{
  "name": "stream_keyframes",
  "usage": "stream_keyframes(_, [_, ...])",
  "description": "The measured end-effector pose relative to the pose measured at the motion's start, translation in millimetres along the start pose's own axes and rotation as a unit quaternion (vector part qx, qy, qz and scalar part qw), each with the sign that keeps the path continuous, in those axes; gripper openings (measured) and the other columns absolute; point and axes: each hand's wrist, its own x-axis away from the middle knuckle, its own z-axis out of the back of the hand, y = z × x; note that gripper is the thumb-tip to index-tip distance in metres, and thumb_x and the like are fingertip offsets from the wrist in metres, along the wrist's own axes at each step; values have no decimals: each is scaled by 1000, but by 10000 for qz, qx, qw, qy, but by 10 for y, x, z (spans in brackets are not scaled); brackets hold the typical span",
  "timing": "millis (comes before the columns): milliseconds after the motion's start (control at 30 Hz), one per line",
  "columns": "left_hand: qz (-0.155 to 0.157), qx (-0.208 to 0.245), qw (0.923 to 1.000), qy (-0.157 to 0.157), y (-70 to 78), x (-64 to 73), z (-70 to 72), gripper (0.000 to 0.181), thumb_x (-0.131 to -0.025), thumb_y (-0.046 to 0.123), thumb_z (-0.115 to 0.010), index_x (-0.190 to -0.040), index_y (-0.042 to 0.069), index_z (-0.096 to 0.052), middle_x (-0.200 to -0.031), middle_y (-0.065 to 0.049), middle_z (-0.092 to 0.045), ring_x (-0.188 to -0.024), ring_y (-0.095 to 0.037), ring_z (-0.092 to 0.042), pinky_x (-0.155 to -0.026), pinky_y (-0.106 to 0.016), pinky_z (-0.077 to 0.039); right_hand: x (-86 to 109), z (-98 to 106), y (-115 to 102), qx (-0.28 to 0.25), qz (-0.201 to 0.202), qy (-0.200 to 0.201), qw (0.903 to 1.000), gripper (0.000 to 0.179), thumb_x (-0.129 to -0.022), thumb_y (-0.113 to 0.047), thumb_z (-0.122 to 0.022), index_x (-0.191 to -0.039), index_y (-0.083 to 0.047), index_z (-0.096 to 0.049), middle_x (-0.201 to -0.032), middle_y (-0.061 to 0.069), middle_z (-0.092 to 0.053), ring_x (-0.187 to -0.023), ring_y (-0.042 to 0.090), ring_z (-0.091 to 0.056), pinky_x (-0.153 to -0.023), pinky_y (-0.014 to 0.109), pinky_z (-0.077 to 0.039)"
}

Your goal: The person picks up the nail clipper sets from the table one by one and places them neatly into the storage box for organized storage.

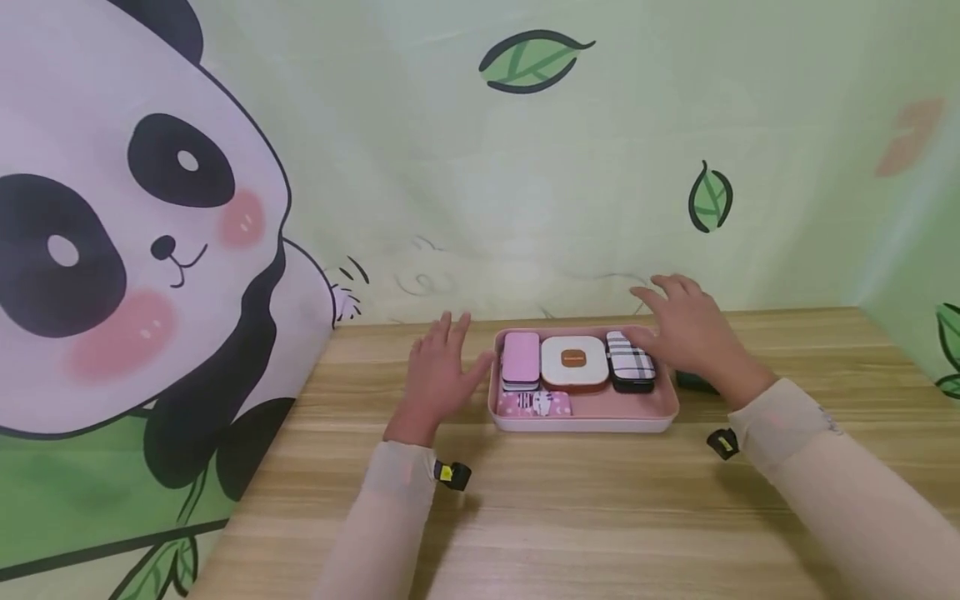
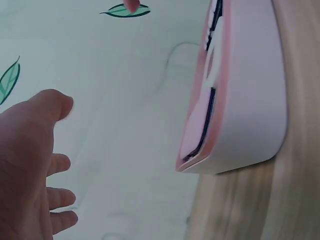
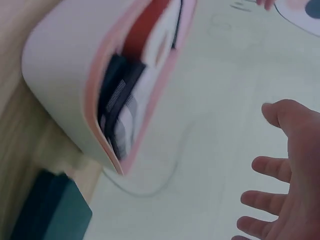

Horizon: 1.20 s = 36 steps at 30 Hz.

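Observation:
A shallow pink bin (image 1: 585, 423) with a white outside stands on the table against the backdrop. In it lie a pink case (image 1: 521, 358), a white box with a brown label (image 1: 557, 371), a plaid case (image 1: 632, 358) with a dark base, and a pink patterned pack (image 1: 534, 405) along the front. My left hand (image 1: 442, 371) hovers beside the bin's left end, fingers spread, holding nothing. Above the bin's right end, my right hand (image 1: 690, 329) is raised with its fingers apart and holds nothing. In both wrist views the hands stand apart from the bin.
A dark green box (image 3: 55, 210) sits on the table just right of the bin, partly hidden by my right arm in the head view. The wooden table (image 1: 585, 508) meets a printed panda backdrop (image 1: 480, 208) at its back edge.

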Motion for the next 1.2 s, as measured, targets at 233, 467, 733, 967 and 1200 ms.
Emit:
stream_keyframes(233, [108,-237,9997,-39,-14,29,131,84,-96,70,-36,-162,24,-14,-168,-14,-10,-154,-37,-10,-122,-60,-11,154,175,212,-183,-321,251,9990,85,-92,-62,-57,-153,-7,-37,-153,27,-35,-140,50,-28,-109,71,-28])
stream_keyframes(467, [112,-285,9995,105,-18,97,232,91,-91,77,-37,-162,25,-13,-169,-13,-9,-154,-39,-11,-121,-62,-12,288,319,371,-497,-631,83,9967,92,-92,-71,-47,-156,-6,-31,-155,32,-29,-140,55,-24,-109,73,-23])
stream_keyframes(733, [94,-389,9988,274,-8,130,314,91,-91,77,-37,-162,27,-14,-169,-16,-5,-154,-39,2,-121,-62,-7,471,409,467,-277,-793,624,9945,82,-93,-59,-57,-151,-4,-38,-153,34,-31,-137,58,-27,-108,73,-22])
stream_keyframes(967, [177,-540,9982,215,12,158,340,94,-89,80,-36,-163,27,-12,-169,-15,0,-154,-40,5,-120,-64,-4,593,388,519,-52,-894,100,9959,105,-85,-78,-52,-158,-8,-24,-158,33,-20,-140,62,-13,-107,79,-6])
stream_keyframes(1200, [203,-543,9983,83,47,168,343,96,-87,79,-42,-163,27,-13,-169,-15,2,-154,-42,5,-120,-65,-1,652,375,558,-35,-994,265,9947,104,-85,-79,-50,-160,-12,-22,-159,32,-20,-141,63,-12,-106,80,-7])
